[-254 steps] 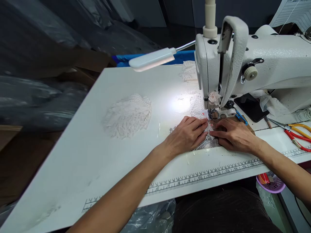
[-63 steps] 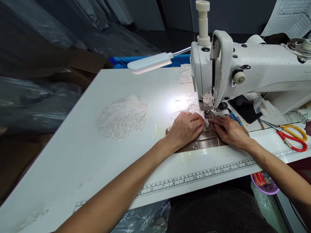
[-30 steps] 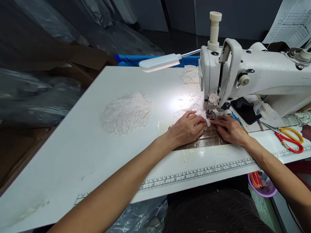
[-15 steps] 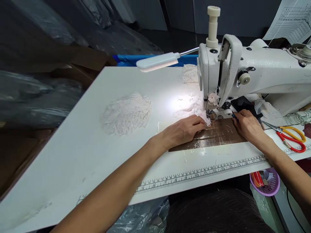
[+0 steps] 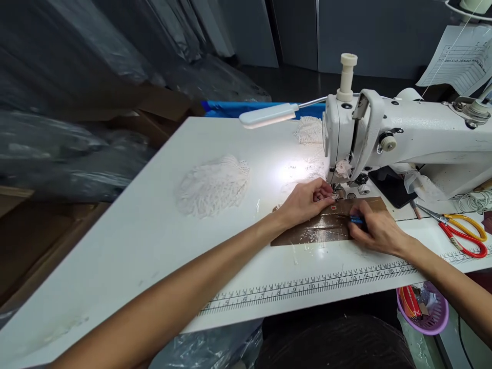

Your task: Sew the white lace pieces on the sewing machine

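White table [image 5: 154,256] under both forearms, left hand [image 5: 309,200] with fingertips drawn together beside lace [image 5: 307,174], any grip too small to tell, right hand [image 5: 374,230] curled shut around blue snips [image 5: 356,220], brown board [image 5: 303,236] beneath the fingers, sewing machine [image 5: 415,136] just beyond, scissors [image 5: 469,230] to their right.

This is a sewing workshop; an industrial sewing machine [image 5: 430,125] stands at the right of a white worktable [image 5: 161,225] with a ruler scale [image 5: 326,284] printed along its near edge; a slim lamp [image 5: 269,115] lights the needle area; scissors [image 5: 465,233] lie at the right, and white lace pieces [image 5: 215,185] on the left; beyond the table's left side are cardboard boxes [image 5: 161,113] and plastic-covered bundles [image 5: 49,154]; a printed form [image 5: 457,59] hangs at the far right.
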Tool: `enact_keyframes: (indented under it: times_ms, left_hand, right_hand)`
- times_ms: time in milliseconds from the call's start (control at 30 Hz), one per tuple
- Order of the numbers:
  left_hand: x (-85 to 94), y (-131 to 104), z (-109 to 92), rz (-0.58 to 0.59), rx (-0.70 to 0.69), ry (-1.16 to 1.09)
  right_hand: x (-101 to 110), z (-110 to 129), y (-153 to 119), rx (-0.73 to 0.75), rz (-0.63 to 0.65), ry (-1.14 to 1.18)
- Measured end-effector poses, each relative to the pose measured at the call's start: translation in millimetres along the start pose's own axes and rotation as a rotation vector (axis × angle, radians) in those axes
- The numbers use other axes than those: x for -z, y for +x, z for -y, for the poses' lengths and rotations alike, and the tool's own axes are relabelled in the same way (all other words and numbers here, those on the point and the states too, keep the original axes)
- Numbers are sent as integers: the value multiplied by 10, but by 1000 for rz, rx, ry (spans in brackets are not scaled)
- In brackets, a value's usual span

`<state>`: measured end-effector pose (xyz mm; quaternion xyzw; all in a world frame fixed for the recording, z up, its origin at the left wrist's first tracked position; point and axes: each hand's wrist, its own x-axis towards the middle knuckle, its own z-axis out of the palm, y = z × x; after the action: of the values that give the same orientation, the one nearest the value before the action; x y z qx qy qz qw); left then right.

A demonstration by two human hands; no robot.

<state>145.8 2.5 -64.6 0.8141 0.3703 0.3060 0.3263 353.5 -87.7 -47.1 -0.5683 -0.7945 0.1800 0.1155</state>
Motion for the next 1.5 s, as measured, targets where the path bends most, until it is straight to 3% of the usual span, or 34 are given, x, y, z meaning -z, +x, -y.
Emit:
enact_keyframes:
  times_ms: [233, 433, 667, 1033, 1267, 1500]
  left_hand:
    - [59, 22, 107, 102, 154, -360]
    - [96, 87, 176, 135, 221, -478]
    - [141, 90, 187, 151, 216, -497]
    - [116, 98, 188, 187, 239, -539]
    - [105, 81, 194, 154, 240, -555]
    - [80, 82, 189, 147, 192, -433]
  right_hand:
    - [-61, -14, 328, -46, -101, -306]
    - [-107, 55, 447, -79, -158, -302]
    - [-72, 78, 476, -166, -59, -361]
    - [-80, 173, 574, -154, -6, -276]
    - [-116, 137, 596, -123, -46, -267]
    - [-75, 90, 571, -33, -86, -247]
